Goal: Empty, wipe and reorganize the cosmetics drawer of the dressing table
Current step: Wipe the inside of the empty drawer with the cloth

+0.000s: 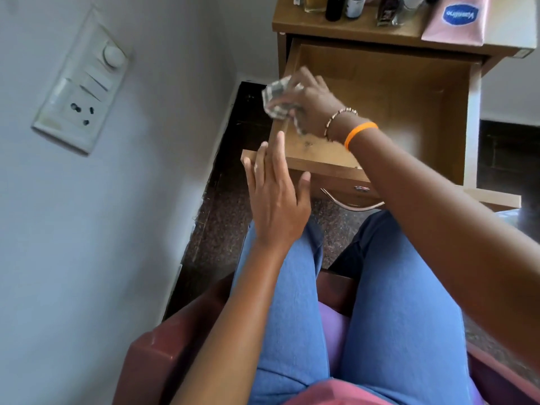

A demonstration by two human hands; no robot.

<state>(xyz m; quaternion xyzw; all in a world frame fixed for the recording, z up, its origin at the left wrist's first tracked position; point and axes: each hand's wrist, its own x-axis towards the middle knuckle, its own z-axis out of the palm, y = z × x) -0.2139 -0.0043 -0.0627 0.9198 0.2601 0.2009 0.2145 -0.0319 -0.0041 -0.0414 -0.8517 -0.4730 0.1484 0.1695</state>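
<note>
The wooden drawer (380, 92) of the dressing table stands pulled out, and nothing lies inside it. My right hand (314, 96) grips a crumpled checked cloth (277, 97) at the drawer's left wall, the cloth lying over the rim. My left hand (274, 194) has straight fingers that rest against the front left corner of the drawer. Bottles (355, 5) and a pink Vaseline pack (457, 19) stand on the table top (336, 27) behind the drawer.
A white wall with a switch and socket panel (84, 83) is close on the left. Dark floor runs between wall and table. I sit on a dark red chair (163, 346), knees just under the drawer's metal handle (347, 201).
</note>
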